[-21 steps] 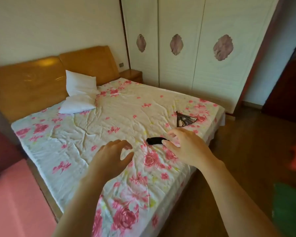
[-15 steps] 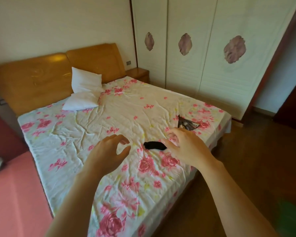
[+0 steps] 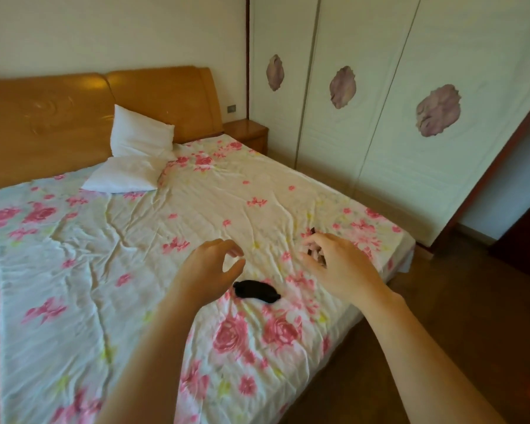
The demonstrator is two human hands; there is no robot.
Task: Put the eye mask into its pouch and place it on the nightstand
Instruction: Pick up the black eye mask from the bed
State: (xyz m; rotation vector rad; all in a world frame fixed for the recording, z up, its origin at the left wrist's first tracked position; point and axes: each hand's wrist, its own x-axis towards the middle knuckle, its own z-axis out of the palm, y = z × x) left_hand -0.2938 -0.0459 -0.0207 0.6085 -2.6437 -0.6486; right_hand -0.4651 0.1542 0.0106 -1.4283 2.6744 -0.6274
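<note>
A black eye mask [image 3: 256, 291] lies on the floral bedsheet [image 3: 141, 270] near the bed's right edge. My left hand [image 3: 210, 269] hovers just left of and above it, fingers curled apart and empty. My right hand [image 3: 338, 267] is spread open above the sheet to the mask's right. It covers most of the dark pouch [image 3: 313, 231]; only a small dark tip shows past the fingers. The wooden nightstand [image 3: 248, 131] stands at the far head of the bed, beside the wardrobe.
Two white pillows [image 3: 135, 157] lean against the orange wooden headboard [image 3: 74, 117]. A white wardrobe with purple flower motifs [image 3: 380, 117] runs along the bed's far side. Wooden floor [image 3: 471, 316] lies to my right.
Both hands have moved forward over the bed. The right hand has passed beyond the eye mask and now covers the pouch. The view has come closer to the bed.
</note>
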